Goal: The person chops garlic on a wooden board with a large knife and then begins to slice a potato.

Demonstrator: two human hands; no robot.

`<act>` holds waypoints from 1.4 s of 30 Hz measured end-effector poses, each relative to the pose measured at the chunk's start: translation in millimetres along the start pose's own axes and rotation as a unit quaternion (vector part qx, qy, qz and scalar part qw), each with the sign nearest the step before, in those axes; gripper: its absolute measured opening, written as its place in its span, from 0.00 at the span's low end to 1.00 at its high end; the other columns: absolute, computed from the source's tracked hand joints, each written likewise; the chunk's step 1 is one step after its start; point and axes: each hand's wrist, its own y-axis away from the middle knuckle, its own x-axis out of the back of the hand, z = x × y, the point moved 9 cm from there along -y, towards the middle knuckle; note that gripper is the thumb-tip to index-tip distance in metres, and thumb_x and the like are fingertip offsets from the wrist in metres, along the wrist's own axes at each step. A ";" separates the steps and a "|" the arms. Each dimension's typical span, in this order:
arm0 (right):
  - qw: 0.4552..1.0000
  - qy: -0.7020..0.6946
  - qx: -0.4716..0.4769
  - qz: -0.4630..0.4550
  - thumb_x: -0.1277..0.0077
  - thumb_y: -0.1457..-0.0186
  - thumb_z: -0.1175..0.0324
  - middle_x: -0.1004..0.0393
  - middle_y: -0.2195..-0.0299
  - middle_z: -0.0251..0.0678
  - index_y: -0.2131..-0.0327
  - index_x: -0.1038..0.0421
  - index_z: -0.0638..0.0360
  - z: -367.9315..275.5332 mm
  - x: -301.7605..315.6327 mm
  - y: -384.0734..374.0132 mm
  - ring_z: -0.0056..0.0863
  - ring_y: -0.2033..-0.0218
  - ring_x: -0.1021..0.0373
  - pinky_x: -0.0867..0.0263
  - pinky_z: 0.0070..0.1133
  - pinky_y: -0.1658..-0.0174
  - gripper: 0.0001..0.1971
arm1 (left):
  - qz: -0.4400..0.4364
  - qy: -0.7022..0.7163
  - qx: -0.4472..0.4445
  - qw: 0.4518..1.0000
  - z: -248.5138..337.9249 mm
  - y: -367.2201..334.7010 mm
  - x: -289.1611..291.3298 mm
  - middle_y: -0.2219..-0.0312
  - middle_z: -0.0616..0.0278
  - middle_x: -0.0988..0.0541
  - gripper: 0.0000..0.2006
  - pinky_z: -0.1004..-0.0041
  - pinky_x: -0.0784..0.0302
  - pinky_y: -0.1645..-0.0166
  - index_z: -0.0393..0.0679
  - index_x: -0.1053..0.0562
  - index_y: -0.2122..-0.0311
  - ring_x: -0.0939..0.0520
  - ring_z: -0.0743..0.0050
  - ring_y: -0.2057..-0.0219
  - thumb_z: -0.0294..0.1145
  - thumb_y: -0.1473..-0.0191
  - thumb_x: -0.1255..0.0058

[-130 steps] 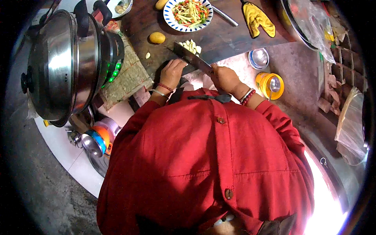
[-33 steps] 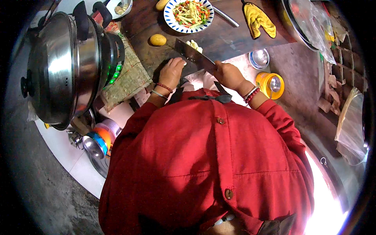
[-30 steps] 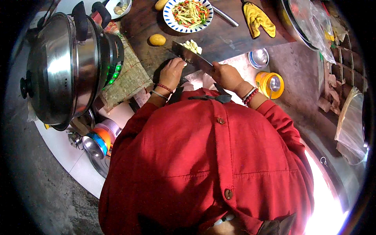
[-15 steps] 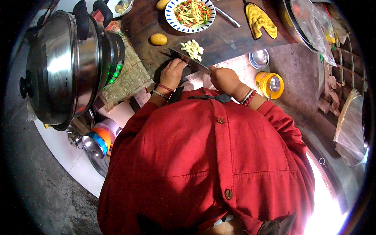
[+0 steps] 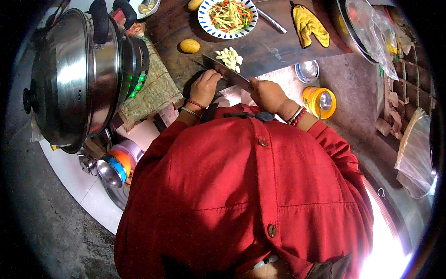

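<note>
Wooden table (image 5: 174, 23) | 2 hands (image 5: 204, 87), right (image 5: 269, 96) gripping 1 knife (image 5: 232, 76) | 2 potatoes (image 5: 189, 45)

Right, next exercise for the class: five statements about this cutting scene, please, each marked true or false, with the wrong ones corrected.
1. The pale cut pieces lie between the plate and the knife. True.
2. The left hand holds the knife. False: the right hand does; the left hand is beside it.
3. The big metal pot has its lid on. True.
4. The plate holds soup. False: it holds a shredded, multicoloured mix.
5. The yellow cloth lies on the tabletop. True.
</note>
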 end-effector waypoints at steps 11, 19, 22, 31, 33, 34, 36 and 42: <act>0.998 -0.018 -0.047 0.039 0.51 0.45 0.67 0.23 0.72 0.53 0.61 0.33 0.58 14.8 -9.8 -8.0 0.53 0.68 0.26 0.30 0.42 0.65 0.10 | 0.016 0.004 -0.003 1.000 -2.0 2.2 -1.8 0.63 0.55 0.24 0.08 0.62 0.23 0.58 0.40 0.24 0.61 0.21 0.51 0.61 0.22 0.46 0.50; 1.000 -0.012 -0.009 -0.013 0.52 0.45 0.66 0.24 0.73 0.52 0.61 0.32 0.58 2.7 -0.8 -0.9 0.54 0.68 0.26 0.30 0.42 0.65 0.10 | 0.015 -0.011 0.011 1.000 -5.3 4.3 -2.3 0.62 0.54 0.22 0.07 0.62 0.23 0.57 0.40 0.23 0.62 0.20 0.52 0.61 0.23 0.48 0.48; 1.000 0.007 -0.006 -0.023 0.52 0.45 0.66 0.24 0.73 0.52 0.60 0.32 0.57 2.3 -3.5 -1.7 0.54 0.69 0.26 0.31 0.42 0.65 0.10 | 0.017 -0.013 0.009 1.000 -4.9 3.8 -1.4 0.63 0.54 0.22 0.07 0.63 0.23 0.57 0.39 0.23 0.62 0.20 0.52 0.60 0.23 0.48 0.48; 0.998 -0.035 -0.022 0.037 0.52 0.43 0.64 0.24 0.73 0.54 0.61 0.31 0.59 16.7 -11.2 -8.0 0.55 0.69 0.27 0.31 0.42 0.65 0.11 | 0.009 -0.031 0.002 0.999 -4.1 4.7 -4.7 0.63 0.55 0.22 0.08 0.63 0.23 0.57 0.40 0.24 0.61 0.20 0.53 0.60 0.23 0.47 0.48; 0.998 -0.041 -0.045 0.035 0.53 0.43 0.66 0.24 0.71 0.54 0.61 0.31 0.58 17.3 -7.2 -7.8 0.55 0.68 0.26 0.31 0.43 0.64 0.09 | 0.015 -0.022 0.004 1.000 -5.6 4.7 -4.4 0.63 0.55 0.23 0.07 0.63 0.23 0.57 0.41 0.25 0.62 0.20 0.52 0.61 0.23 0.47 0.47; 0.998 -0.038 -0.042 0.019 0.53 0.43 0.65 0.24 0.71 0.54 0.61 0.32 0.58 15.8 -7.6 -7.5 0.54 0.68 0.26 0.31 0.43 0.63 0.10 | 0.016 -0.022 0.003 1.000 -6.3 4.5 -4.4 0.63 0.55 0.23 0.07 0.63 0.23 0.57 0.41 0.25 0.62 0.20 0.52 0.61 0.23 0.47 0.47; 0.999 -0.034 -0.040 0.003 0.52 0.43 0.64 0.24 0.71 0.54 0.61 0.32 0.58 12.2 -3.9 -5.2 0.54 0.68 0.26 0.31 0.43 0.63 0.10 | 0.009 -0.013 0.006 1.000 -9.1 4.5 -5.6 0.63 0.56 0.23 0.06 0.63 0.23 0.58 0.41 0.25 0.62 0.20 0.52 0.62 0.23 0.47 0.47; 0.999 -0.050 -0.011 -0.015 0.53 0.42 0.63 0.23 0.71 0.53 0.61 0.31 0.58 4.7 -1.3 -0.2 0.54 0.67 0.26 0.30 0.42 0.63 0.11 | 0.017 -0.018 0.004 1.000 -4.4 2.6 -0.2 0.63 0.56 0.23 0.06 0.62 0.23 0.58 0.41 0.24 0.62 0.20 0.52 0.62 0.24 0.46 0.47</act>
